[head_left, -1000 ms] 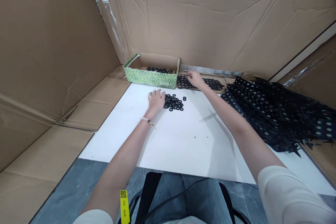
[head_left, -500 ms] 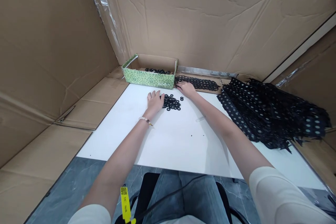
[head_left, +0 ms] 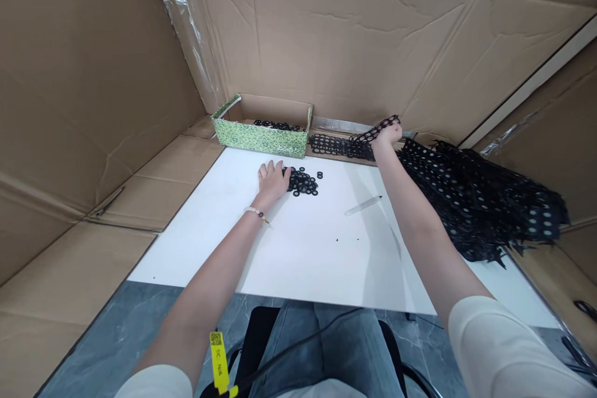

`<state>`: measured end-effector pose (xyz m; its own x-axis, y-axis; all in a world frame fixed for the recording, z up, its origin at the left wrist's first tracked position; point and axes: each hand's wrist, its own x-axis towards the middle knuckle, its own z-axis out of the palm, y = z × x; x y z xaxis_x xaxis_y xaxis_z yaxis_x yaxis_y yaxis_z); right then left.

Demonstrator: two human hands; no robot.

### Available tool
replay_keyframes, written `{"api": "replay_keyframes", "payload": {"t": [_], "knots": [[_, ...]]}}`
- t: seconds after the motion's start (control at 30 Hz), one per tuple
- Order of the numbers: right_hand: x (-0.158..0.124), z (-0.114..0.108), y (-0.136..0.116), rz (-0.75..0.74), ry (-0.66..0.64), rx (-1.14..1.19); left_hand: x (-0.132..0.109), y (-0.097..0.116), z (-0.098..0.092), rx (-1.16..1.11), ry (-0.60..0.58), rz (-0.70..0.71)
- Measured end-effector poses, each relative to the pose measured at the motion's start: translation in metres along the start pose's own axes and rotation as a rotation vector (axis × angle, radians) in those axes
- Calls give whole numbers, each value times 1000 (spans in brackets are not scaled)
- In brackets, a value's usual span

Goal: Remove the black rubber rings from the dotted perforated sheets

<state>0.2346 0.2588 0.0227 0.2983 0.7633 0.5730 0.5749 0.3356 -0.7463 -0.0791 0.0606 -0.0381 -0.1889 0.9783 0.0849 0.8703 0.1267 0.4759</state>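
My left hand (head_left: 273, 180) rests on the white tabletop with its fingers apart, touching the left side of a loose heap of small black rings (head_left: 302, 181). At the back right my right hand (head_left: 388, 133) is raised and closed on the end of a black perforated strip (head_left: 373, 131), which slants up from others like it. Those flat black perforated strips (head_left: 333, 145) lie on cardboard along the back edge. A green patterned open box (head_left: 261, 138) stands left of them, with more black rings (head_left: 277, 125) inside.
A large pile of black dotted sheets (head_left: 476, 199) with ragged edges covers the right side of the table (head_left: 298, 249). A slim clear pen-like tool (head_left: 362, 206) lies in front of the strips. Tall cardboard walls (head_left: 326, 31) enclose the back and sides.
My right hand has moved right and up from beside the green box, lifting the end of a perforated strip. The pen-like tool has come into fuller view. My left hand stays at the heap.
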Motion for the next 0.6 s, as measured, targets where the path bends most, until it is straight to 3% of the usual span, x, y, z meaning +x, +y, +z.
{"api": "replay_keyframes", "payload": {"t": [0.1, 0.2, 0.27, 0.4, 0.5, 0.6], "knots": [[0, 6, -6, 77, 58, -50, -1, 1, -1, 8, -4, 3], [-14, 37, -19, 111, 59, -95, -1, 0, -1, 14, -13, 1], [-30, 65, -30, 107, -22, -99, 0, -1, -1, 15, -19, 2], [-64, 110, -50, 58, -337, -79, -1, -3, -1, 9, -16, 7], [-82, 116, -58, 21, -493, -81, 0, -4, 0, -11, -14, 17], [-100, 98, -60, -22, -591, -95, 3, -6, 1, -52, -19, 33]]}}
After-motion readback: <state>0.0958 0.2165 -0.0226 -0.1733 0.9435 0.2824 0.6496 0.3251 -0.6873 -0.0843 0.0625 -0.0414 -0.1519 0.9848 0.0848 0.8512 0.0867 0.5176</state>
